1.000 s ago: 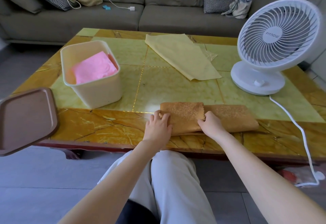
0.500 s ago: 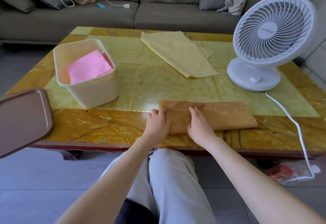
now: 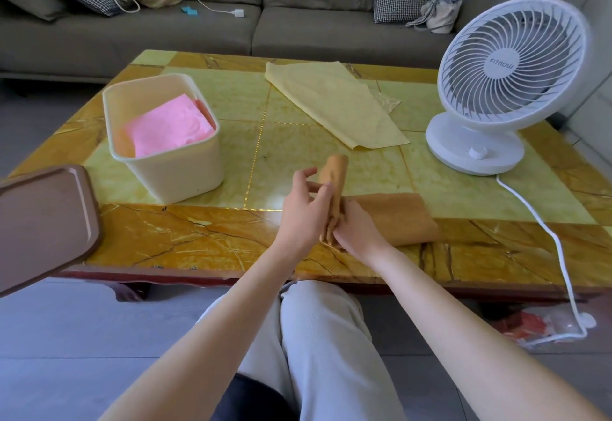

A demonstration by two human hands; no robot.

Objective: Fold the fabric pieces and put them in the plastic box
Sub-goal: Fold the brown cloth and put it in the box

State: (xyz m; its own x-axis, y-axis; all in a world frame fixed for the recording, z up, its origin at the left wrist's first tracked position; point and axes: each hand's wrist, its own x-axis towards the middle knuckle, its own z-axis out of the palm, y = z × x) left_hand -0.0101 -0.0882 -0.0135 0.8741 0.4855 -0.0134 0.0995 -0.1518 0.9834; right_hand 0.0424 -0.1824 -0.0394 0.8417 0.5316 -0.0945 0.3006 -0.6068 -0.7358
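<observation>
**Fig. Cross-fold of the orange cloth, seen from the near side of the table.**

**What has changed.** Half a second ago the orange cloth (image 3: 394, 218) lay flat as a long strip on the near edge of the table (image 3: 185, 231), with both hands on its left part. Now its left end stands upright between the hands, while the right half lies on the table.
- The left hand (image 3: 306, 208) is against the raised flap. Its fingers are apart and fairly straight, and they seem to steer the flap rather than clamp it.
- The right hand (image 3: 356, 231) rests on the cloth at the base of the flap. Its fingers are together and laid flat, apparently holding the crease line.

**What it means.** The strip is probably being halved, left end over right. If so, the cloth is a fold or two away from going into the box.

**Surroundings.**
- The plastic box (image 3: 165, 168) stands left of the hands, apart from them. A pink cloth (image 3: 169, 129) is already folded inside, with room above it.
- A yellow cloth (image 3: 334, 102) lies spread out at the far middle, not yet folded.
- A brown lid (image 3: 43, 221) is at the near left.
- A white fan (image 3: 510, 66) stands at the right, and its cable (image 3: 546, 221) trails off the near edge.

**Obstructions.** Nothing lies between the hands and the box. The fan base and cable are near the cloth's right end, though not touching it.
</observation>
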